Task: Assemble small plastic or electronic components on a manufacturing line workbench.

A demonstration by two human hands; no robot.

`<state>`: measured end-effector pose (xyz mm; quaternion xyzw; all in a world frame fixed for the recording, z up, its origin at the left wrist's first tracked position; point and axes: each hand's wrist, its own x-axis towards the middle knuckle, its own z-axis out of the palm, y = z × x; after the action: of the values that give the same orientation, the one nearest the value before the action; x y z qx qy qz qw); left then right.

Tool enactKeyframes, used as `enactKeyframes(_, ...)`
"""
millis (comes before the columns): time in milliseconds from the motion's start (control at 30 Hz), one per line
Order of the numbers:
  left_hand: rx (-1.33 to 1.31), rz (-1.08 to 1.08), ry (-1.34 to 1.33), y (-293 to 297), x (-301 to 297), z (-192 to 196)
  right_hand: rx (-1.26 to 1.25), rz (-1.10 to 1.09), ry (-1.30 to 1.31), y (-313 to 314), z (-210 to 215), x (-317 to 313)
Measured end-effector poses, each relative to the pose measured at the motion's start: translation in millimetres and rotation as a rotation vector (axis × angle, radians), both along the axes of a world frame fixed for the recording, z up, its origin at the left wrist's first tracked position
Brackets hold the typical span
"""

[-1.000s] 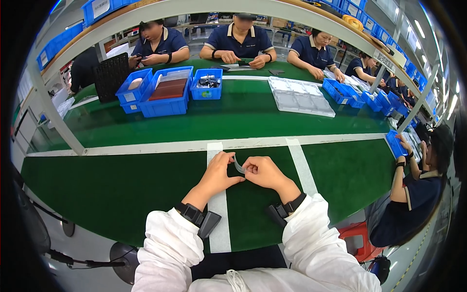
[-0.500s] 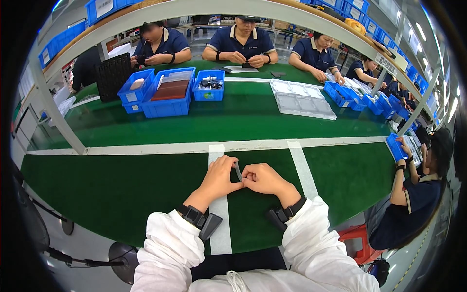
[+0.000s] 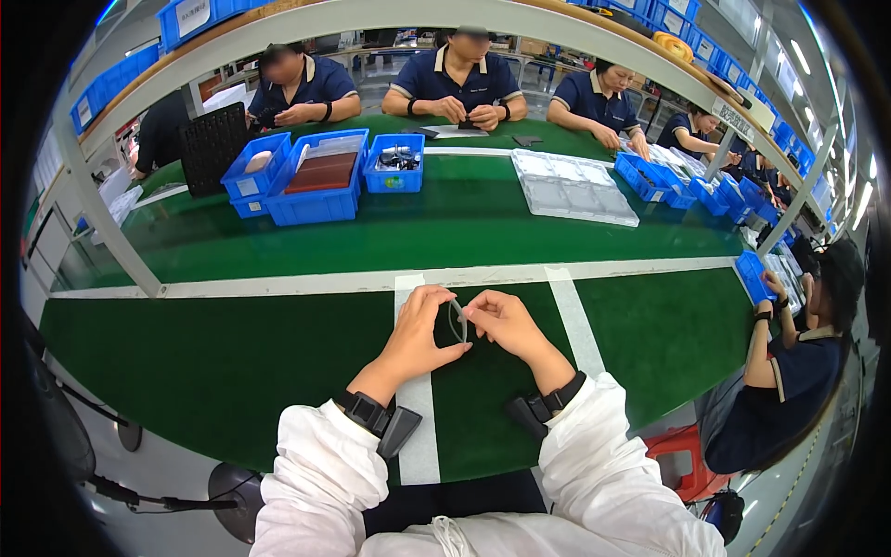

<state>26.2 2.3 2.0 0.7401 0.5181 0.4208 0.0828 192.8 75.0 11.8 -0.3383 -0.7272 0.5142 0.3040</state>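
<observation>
Coming in from the lower edge, white sleeves [image 3: 320, 464] end at black wrist devices [image 3: 399, 431], and beyond them both hands meet over the green near table [image 3: 232, 371]. The left hand [image 3: 411, 331] grasps a thin grey curved strip [image 3: 464, 327], its ends lying between the spread thumb and fingers; the right hand [image 3: 509, 325] pinches its side with thumb and forefinger. The outline resembles a narrow oval, though whether it is a closed ring or a bent length is too small to tell. As for progress, the strip is already off the surface and under two-handed handling, but it has not yet been released or laid down; how much handling remains cannot be judged from here. Pale tape bands [image 3: 419, 455] cross the table beneath and beside the hands. Past a white rail [image 3: 353, 279], a translucent compartment tray [image 3: 574, 187] lies to the right and blue bins [image 3: 394, 176] stand to the left, one holding reddish-brown sheets [image 3: 321, 172]; farthest off, co-workers [image 3: 455, 84] in navy shirts handle small parts
</observation>
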Motion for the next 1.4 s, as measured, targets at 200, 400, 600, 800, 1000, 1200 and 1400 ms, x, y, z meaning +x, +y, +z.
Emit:
enactKeyframes(200,-0.001,-0.042,-0.071,-0.3,-1.8,1.6,-0.234,0.070,0.125,-2.4,7.7,-1.1)
enactKeyframes(400,0.077,-0.089,-0.127,-0.3,-1.3,2.1,-0.272,0.110,0.131,-3.8,9.1,0.2)
enactKeyframes(600,0.059,-0.143,-0.161,-0.5,-2.1,2.6,-0.298,0.127,0.131,-7.0,17.2,0.9)
enactKeyframes(800,0.069,-0.141,-0.149,-0.8,-1.5,2.7,-0.396,0.146,0.143,-4.0,14.4,2.3)
enactKeyframes(1000,0.086,-0.140,-0.122,-3.5,-0.8,7.4,-0.477,0.180,0.118,-6.7,18.8,1.5)
enactKeyframes(1200,0.082,-0.126,-0.090,-2.5,-1.5,4.6,-0.473,0.155,0.134,-8.1,18.7,1.0)
enactKeyframes(1400,0.077,-0.134,-0.077,-3.3,-2.1,5.1,-0.473,0.180,0.137,-9.2,17.8,-0.1)
